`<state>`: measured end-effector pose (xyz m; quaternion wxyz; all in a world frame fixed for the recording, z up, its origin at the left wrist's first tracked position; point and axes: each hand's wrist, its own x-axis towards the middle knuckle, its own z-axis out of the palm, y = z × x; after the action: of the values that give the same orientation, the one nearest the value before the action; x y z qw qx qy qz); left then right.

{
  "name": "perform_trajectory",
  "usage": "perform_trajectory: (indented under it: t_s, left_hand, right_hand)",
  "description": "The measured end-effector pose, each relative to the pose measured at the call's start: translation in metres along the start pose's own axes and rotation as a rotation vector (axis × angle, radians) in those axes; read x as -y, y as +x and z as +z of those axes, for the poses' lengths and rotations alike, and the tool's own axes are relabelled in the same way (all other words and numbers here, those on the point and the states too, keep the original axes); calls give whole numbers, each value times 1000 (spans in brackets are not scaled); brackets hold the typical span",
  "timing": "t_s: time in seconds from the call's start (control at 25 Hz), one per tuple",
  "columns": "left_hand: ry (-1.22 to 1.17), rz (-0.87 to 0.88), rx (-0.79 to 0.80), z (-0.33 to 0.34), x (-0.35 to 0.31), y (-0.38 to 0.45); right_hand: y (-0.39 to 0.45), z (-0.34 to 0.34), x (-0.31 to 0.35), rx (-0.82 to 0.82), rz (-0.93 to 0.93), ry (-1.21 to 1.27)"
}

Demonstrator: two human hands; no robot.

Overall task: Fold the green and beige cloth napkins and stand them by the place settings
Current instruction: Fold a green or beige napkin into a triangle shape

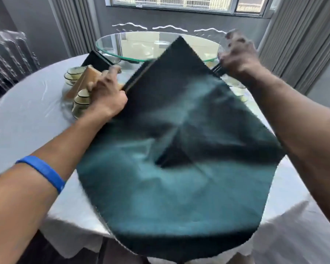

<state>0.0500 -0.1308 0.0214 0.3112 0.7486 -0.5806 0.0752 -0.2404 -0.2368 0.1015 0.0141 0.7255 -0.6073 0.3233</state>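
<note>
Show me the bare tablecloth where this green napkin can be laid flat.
Bare white tablecloth lies at near left, between the left forearm and the stacked cups. Crowded behind the left hand: cups, beige folded napkin, glass turntable. The green napkin hides the middle.

Two bare arms come in from the bottom corners of the frame, with no sleeves on them. The left arm wears a bright blue rubber band (pixel 44 171), smooth and plain, at the lower left of the frame.
</note>
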Motion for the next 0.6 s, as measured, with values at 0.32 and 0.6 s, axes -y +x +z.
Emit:
perform_trajectory:
  t_s: [0.32,0.6]
  left_hand:
    - [-384,617,418,18,15,-177]
    - [-151,709,642,9,79,-243]
  right_hand:
    - [-219,71,-11,43,-336,244]
    - [-327,70,-60,493,-451,-169]
